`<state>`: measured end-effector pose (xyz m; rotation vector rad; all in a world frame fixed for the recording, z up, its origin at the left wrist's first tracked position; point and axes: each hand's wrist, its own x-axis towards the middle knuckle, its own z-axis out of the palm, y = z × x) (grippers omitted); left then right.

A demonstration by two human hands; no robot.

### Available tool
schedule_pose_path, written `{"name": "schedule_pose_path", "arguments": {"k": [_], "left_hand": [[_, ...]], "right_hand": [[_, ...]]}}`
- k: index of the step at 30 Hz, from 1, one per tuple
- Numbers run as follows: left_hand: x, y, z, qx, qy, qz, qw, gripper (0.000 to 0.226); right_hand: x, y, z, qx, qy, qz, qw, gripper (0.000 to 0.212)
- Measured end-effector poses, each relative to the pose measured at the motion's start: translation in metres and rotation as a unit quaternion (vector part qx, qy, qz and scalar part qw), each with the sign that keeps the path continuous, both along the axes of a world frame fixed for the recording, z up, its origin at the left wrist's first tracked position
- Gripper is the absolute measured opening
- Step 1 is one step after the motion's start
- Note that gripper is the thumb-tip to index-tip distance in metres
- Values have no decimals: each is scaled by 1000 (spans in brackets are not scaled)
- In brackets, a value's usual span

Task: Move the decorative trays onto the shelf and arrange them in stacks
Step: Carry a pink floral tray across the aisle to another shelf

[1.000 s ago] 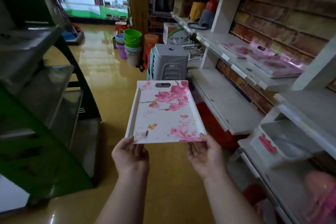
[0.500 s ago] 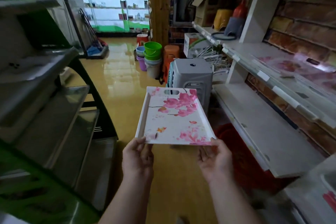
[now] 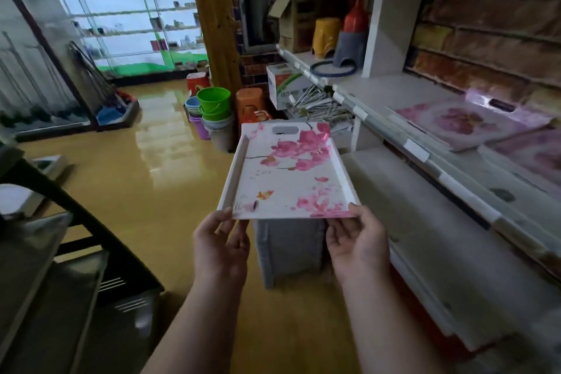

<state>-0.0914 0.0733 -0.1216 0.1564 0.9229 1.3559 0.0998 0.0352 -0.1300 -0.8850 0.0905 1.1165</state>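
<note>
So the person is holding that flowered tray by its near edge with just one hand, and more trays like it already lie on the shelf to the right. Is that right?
Not quite: both hands hold it. The head view shows the left hand and the right hand each gripping a near corner of the flowered tray. The rest is right: more trays like it already lie on the shelf to the right.

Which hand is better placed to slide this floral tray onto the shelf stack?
Right. The right hand grips the floral tray on the side nearer the shelf, where the tray stack lies; the left hand is farther.
</note>
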Motion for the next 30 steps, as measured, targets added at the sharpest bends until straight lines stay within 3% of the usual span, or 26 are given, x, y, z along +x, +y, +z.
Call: {"name": "schedule_pose_path", "arguments": {"k": [3,6,7,10,16,21,27,30], "left_hand": [[33,32,2,6,0,-36,999,19],[64,68,0,26,-18,-79,996,52],[74,81,-1,35,-23,-103,994,53],[107,112,-2,70,-39,-182,980,13],[179,196,2,91,-51,-307,946,13],[228,269,12,68,-65,-388,917,12],[272,345,-4,123,-56,-492,860,6],[293,377,-19,128,-43,-512,848,45]], "right_hand": [[30,14,5,13,-16,-35,999,11],[57,32,5,11,-32,-85,996,13],[66,36,4,10,-41,-102,994,18],[93,50,-1,2,-67,-158,985,30],[133,96,0,6,-114,-294,949,43],[147,138,5,1,-138,-383,914,12],[149,194,-3,-28,-157,-482,861,7],[147,209,-9,-58,-212,-495,841,13]]}}
